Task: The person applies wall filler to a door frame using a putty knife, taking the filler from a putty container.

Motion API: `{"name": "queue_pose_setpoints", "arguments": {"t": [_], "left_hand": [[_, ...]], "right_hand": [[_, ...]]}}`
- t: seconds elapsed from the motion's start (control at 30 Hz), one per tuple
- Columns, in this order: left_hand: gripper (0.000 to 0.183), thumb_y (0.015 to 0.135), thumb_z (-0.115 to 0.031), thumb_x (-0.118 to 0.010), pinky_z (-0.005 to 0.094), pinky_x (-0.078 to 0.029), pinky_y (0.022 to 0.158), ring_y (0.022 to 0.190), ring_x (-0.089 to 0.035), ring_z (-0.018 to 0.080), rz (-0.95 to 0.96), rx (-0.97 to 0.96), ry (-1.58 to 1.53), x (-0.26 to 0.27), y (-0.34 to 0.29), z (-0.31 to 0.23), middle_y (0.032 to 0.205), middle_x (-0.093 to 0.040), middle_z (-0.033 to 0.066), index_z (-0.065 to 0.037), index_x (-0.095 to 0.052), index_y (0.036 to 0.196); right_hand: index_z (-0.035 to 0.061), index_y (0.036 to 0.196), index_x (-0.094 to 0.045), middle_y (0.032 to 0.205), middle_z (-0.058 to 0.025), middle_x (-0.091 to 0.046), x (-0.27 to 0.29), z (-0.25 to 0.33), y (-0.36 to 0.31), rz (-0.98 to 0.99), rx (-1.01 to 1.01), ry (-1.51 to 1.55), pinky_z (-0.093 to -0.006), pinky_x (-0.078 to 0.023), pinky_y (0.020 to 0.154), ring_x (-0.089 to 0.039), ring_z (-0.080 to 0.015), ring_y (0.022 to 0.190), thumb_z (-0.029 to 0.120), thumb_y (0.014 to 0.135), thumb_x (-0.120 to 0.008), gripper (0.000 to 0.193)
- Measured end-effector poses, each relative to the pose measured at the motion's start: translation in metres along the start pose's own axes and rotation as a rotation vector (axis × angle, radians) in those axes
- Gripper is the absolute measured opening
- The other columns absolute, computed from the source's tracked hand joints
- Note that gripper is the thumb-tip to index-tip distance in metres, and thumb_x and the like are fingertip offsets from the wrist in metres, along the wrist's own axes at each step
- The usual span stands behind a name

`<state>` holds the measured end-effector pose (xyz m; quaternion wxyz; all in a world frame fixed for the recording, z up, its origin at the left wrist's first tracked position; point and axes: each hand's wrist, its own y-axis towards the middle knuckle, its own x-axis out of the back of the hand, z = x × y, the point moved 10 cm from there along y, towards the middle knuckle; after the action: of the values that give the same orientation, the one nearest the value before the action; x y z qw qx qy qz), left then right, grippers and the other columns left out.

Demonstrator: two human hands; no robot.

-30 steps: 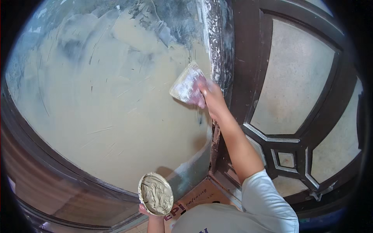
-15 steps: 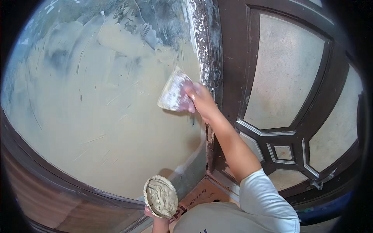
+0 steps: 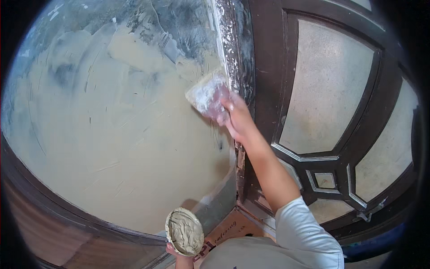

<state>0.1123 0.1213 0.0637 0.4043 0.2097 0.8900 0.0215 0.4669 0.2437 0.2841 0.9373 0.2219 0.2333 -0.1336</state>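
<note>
My right hand [image 3: 235,115] grips a wide putty knife [image 3: 206,95], its blade smeared white and beige. The blade lies against or very close to the wall [image 3: 134,130], beside the dark door frame. Beige filler covers much of that wall, with bluish-grey patches at the top. Low in the view, my left hand [image 3: 174,252] holds a round tub [image 3: 167,226] from beneath, mostly hidden behind it. Thick beige filler [image 3: 186,232] with ridges sits in the tub, which is tipped so its mouth shows.
To the right stands a dark brown door [image 3: 268,89] with pale panels and a metal bolt [image 3: 369,213] low down. The paint-spattered door frame [image 3: 239,58] borders the wall. A brown wooden surface [image 3: 67,224] curves along the lower left. Printed cardboard [image 3: 230,229] lies on the floor.
The putty knife has turned in my right hand and shifted slightly right and up, nearer the frame. My left hand and the tub have dropped slightly in view.
</note>
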Motion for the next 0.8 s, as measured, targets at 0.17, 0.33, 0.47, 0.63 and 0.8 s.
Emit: {"name": "queue_pose_setpoints", "arguments": {"t": [0.17,0.33,0.47,0.63,0.8], "left_hand": [[0.101,0.074,-0.073,-0.056,0.0539,-0.041,0.108,0.132,-0.044,0.0368,0.052,0.028,0.006,-0.001,0.003,0.009,0.149,-0.039,0.0148,-0.012,-0.031,0.151],[0.101,0.074,-0.076,-0.053,0.0534,-0.041,0.108,0.133,-0.044,0.0363,-0.028,0.008,0.043,-0.003,0.0,-0.005,0.15,-0.038,0.013,-0.014,-0.032,0.15],[0.1,0.075,-0.078,-0.05,0.0535,-0.04,0.108,0.134,-0.043,0.0362,-0.008,0.077,0.09,-0.004,0.001,0.018,0.151,-0.038,0.0127,-0.015,-0.033,0.151],[0.1,0.075,-0.077,-0.05,0.0551,-0.038,0.109,0.134,-0.043,0.0369,0.041,0.072,0.049,-0.011,0.0,0.023,0.15,-0.039,0.0129,-0.014,-0.033,0.151],[0.103,0.073,-0.061,-0.067,0.0542,-0.036,0.112,0.138,-0.037,0.0385,0.019,0.046,-0.134,-0.013,0.001,0.022,0.154,-0.032,0.0161,-0.009,-0.026,0.152]], "right_hand": [[0.0055,0.116,-0.049,0.102,-0.0089,-0.058,-0.017,0.006,0.024,-0.058,-0.022,-0.016,-0.0304,-0.048,0.054,-0.059,-0.0176,0.064,0.021,0.099,-0.052,0.024],[0.0092,0.119,-0.046,0.103,-0.0066,-0.058,0.042,-0.135,-0.058,-0.273,-0.317,-0.109,-0.0289,-0.048,0.05,-0.06,-0.0167,0.068,0.02,0.102,-0.044,0.02],[0.0095,0.114,-0.049,0.102,-0.0046,-0.057,0.114,-0.218,-0.128,-0.221,-0.486,-0.014,-0.0269,-0.046,0.049,-0.058,-0.0142,0.069,0.015,0.101,-0.043,0.015],[0.0062,0.116,-0.053,0.09,-0.0043,-0.059,0.106,-0.144,-0.072,-0.178,-0.286,-0.119,-0.0256,-0.044,0.047,-0.055,-0.0107,0.058,0.013,0.097,-0.049,0.02],[0.0052,0.117,-0.053,0.085,-0.0034,-0.058,0.083,-0.088,-0.047,-0.106,-0.226,-0.373,-0.0264,-0.044,0.046,-0.052,-0.0102,0.052,0.016,0.097,-0.05,0.023]]}}
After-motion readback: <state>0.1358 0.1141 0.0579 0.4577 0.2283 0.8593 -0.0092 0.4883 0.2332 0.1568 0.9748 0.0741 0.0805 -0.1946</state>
